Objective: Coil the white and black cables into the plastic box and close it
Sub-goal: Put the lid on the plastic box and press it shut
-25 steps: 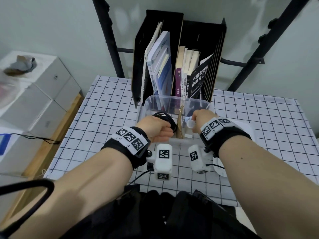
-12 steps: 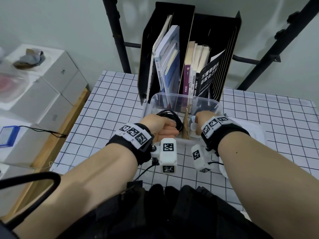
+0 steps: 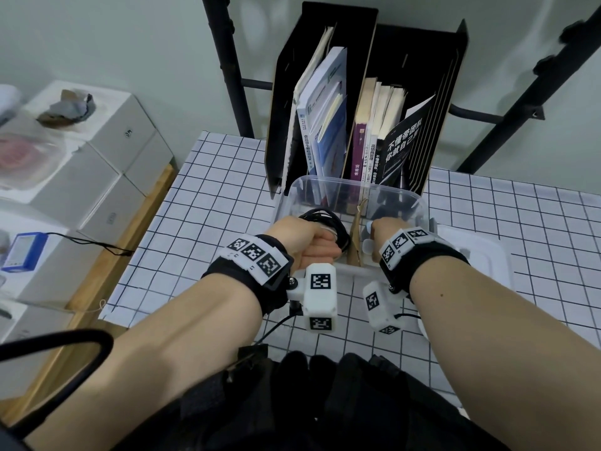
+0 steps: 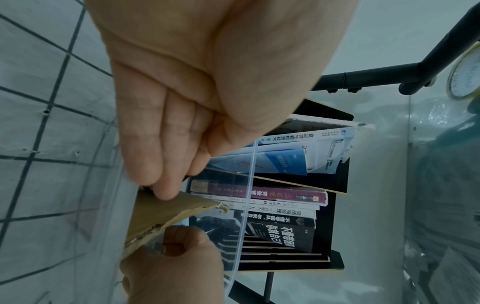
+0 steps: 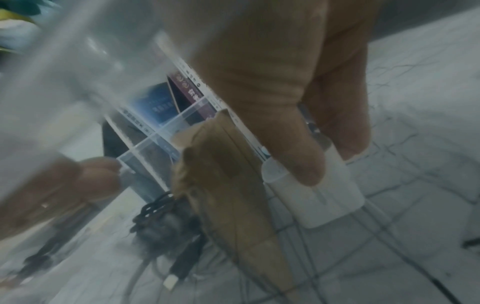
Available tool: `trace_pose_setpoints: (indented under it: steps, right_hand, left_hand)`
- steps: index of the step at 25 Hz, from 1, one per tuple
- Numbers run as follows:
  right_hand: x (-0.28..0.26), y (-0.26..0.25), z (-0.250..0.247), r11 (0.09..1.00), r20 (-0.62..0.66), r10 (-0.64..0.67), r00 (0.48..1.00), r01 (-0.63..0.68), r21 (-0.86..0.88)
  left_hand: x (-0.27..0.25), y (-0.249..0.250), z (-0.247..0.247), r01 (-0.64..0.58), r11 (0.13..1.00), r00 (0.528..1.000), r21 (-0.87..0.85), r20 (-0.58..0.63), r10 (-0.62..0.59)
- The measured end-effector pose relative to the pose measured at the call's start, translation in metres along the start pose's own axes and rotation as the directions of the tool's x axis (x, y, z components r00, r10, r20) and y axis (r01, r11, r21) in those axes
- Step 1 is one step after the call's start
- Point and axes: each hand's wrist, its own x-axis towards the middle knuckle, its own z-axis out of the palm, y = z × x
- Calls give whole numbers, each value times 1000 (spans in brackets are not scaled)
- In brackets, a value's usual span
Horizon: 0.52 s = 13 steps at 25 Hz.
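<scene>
Holding black cable (image 3: 328, 222) coil, white charger (image 5: 314, 197) inside plastic box (image 3: 419, 206)

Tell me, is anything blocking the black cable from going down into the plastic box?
Nothing visible: the left hand already holds the black cable inside the open plastic box, left of the cardboard divider.

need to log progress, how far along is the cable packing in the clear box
Roughly midway. Done: the black cable is coiled and inside the plastic box, left of the cardboard divider. In hand: the left hand grips that coil, while the right hand holds the white cable's adapter down on the other side. Left: release both, then fit the lid, lying right of the box.
</scene>
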Motion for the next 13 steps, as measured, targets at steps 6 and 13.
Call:
trace_pose_setpoints:
  steps: [6,13]
  right_hand:
    - [5,1,4,1000,-13,-3,1000,3,-13]
    - [6,4,-4,1000,130,-8,991,10,-18]
  left_hand:
    - [1,1,0,-1,1000,1000,3,1,1]
    - [1,0,-1,-3,1000,1000,7,4,3]
